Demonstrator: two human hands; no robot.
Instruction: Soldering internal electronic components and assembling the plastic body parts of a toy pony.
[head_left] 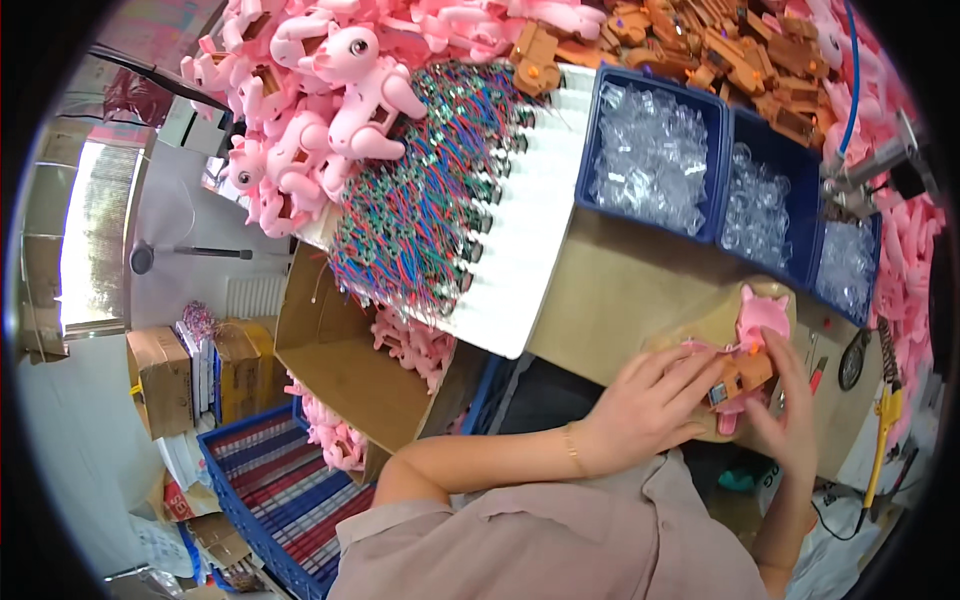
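A pink plastic toy animal body shell (762,312) lies on the table in front of me, its eared head end pointing away. A brown plastic gearbox housing (755,372) sits over the shell, with a small orange spot on top and a silvery block at its left end. My left hand (655,405) reaches in from the left, its fingers pressed on the housing and the shell's left edge. On the other side, my right hand (790,410) curls its fingers and thumb around the right edge. The fingers hide part of the shell.
Blue bins (714,228) of clear plastic parts stand beyond my hands. Wired circuit boards (420,190) cover a white sheet (545,240), beside heaped pink toy bodies (370,90) and brown housings (760,60). A yellow-handled soldering iron (884,425) hangs at right. A cardboard box (340,360) stands left.
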